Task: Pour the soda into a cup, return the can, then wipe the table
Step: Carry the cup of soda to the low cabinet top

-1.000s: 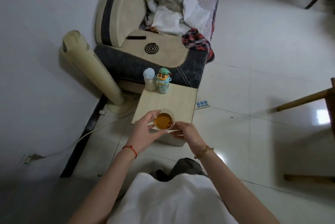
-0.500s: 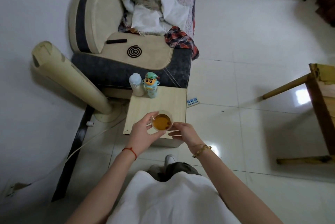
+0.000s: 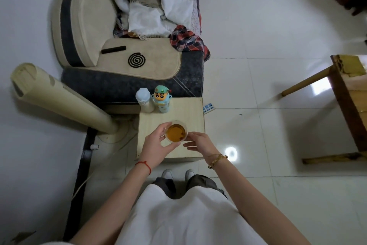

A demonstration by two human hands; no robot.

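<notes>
White floor tiles (image 3: 278,26) fill most of the frame, and a small pale wooden table (image 3: 190,111) stands at centre just above the person's feet. Left hand (image 3: 156,146) curls round the near-left side of the clear cup (image 3: 176,131), fingers wrapping its wall; right hand (image 3: 200,142) sits just beside the cup on the right, fingers relaxed and reaching toward it, and I cannot tell whether they touch the rim. The cup, filled with amber drink, is over the near half of the tabletop, where it also was a second ago; both hands have kept their places around it, and only the head view has risen and pulled back, showing more floor. So the pour looks done, though no can shows anywhere in view, and no cloth for wiping either; those steps likely mean turning elsewhere.

At the table's far edge, toward upper left, a white bottle (image 3: 144,100) and a cartoon-figure bottle (image 3: 163,99) stand close together, well apart from the cup. The right half of the tabletop is bare wood, good room for setting down or wiping. Beyond the table sits an armchair (image 3: 119,66) heaped with clothes; a tower fan (image 3: 57,98) stands at left; a wooden bench (image 3: 349,94) sits at right, well apart
</notes>
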